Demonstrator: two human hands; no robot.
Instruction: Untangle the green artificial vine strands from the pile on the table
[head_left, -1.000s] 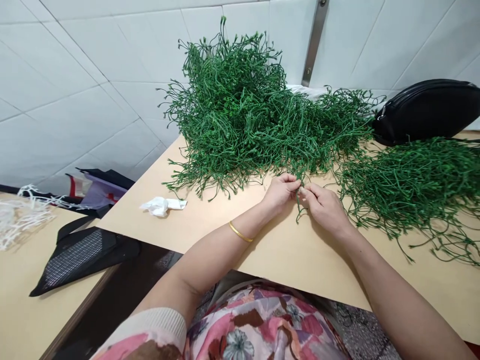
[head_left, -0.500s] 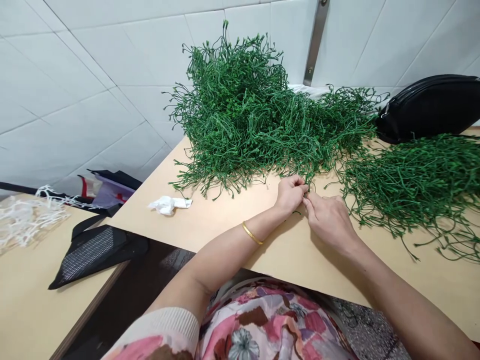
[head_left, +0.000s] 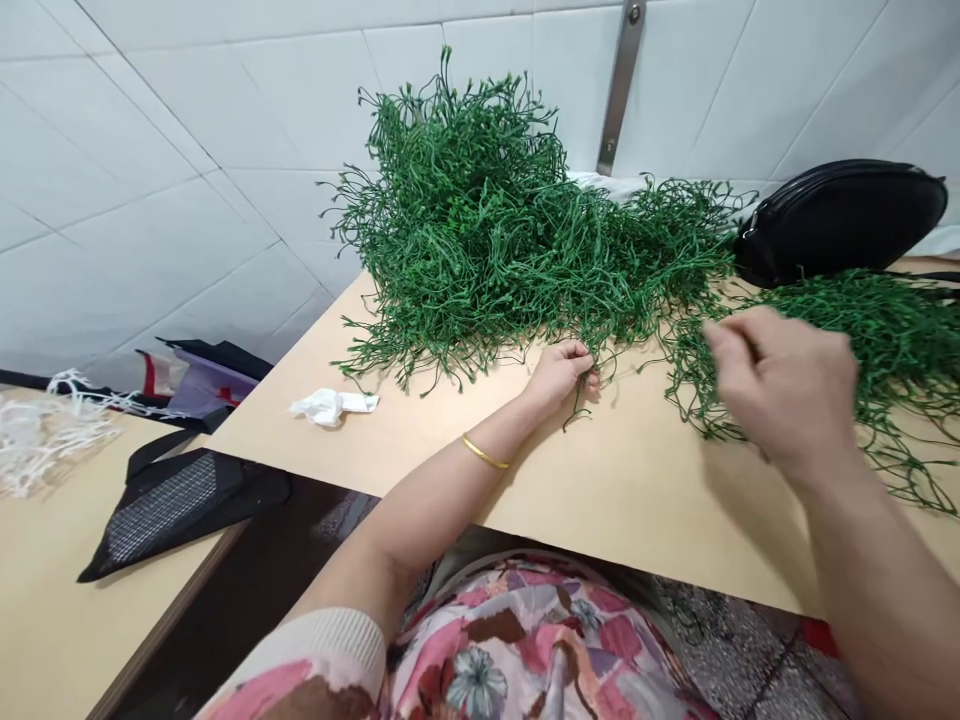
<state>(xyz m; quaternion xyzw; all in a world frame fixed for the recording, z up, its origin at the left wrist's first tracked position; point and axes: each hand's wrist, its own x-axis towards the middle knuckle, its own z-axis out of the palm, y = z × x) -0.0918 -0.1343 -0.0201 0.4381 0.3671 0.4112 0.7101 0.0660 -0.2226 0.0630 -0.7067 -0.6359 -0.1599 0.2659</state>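
Note:
A big heap of green plastic sprigs (head_left: 487, 230) lies on the wooden table (head_left: 600, 490) against the tiled wall. My left hand (head_left: 561, 372) rests at the heap's near edge, fingers pinched on a green sprig (head_left: 581, 400) that dangles below them. My right hand (head_left: 784, 385) is raised above the table to the right, blurred by motion, over the near edge of a second, flatter pile of green sprigs (head_left: 862, 340). Its fingers look curled, but I cannot make out whether anything is in them.
A black bag (head_left: 840, 215) sits at the back right against the wall. A crumpled white tissue (head_left: 330, 405) lies on the table's left part. To the left stands a lower table (head_left: 45, 600) with a black mesh pouch (head_left: 172, 505) and white netting (head_left: 37, 440).
My right hand has left my left hand and swung up and to the right, toward the second pile. My left hand stays at the heap's edge with a sprig.

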